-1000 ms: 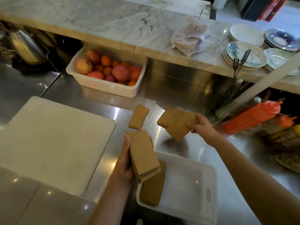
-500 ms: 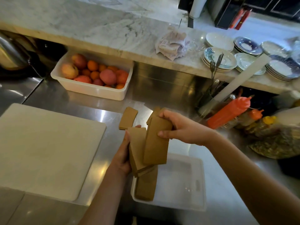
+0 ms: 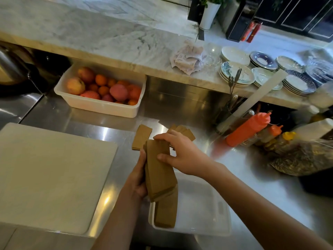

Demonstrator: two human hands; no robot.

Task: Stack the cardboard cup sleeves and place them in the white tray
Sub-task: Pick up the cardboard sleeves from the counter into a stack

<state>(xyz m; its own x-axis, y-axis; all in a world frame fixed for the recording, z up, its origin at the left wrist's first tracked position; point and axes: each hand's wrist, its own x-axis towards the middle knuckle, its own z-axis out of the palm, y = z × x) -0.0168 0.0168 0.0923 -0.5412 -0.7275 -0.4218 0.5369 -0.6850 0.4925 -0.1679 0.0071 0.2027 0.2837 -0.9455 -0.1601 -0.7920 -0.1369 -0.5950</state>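
Note:
My left hand (image 3: 137, 179) grips a stack of flat brown cardboard cup sleeves (image 3: 159, 170) from its left side, held above the near-left corner of the white tray (image 3: 207, 213). My right hand (image 3: 180, 154) rests on the top of the same stack, fingers over its upper end and thumb on its face. A few more sleeves (image 3: 165, 212) lie inside the tray at its left end. One loose sleeve (image 3: 141, 137) lies on the steel counter behind my hands. A small fan of sleeves (image 3: 183, 131) lies beside it, partly hidden by my right hand.
A large white cutting board (image 3: 48, 175) fills the left of the steel counter. A white tub of fruit (image 3: 100, 92) stands at the back. Orange squeeze bottles (image 3: 248, 129) and a bag (image 3: 302, 157) crowd the right. Plates (image 3: 236, 74) sit on the marble shelf above.
My right hand carried sleeves from the counter onto the stack in my left hand and now presses them flush. The camera view shifted up and right.

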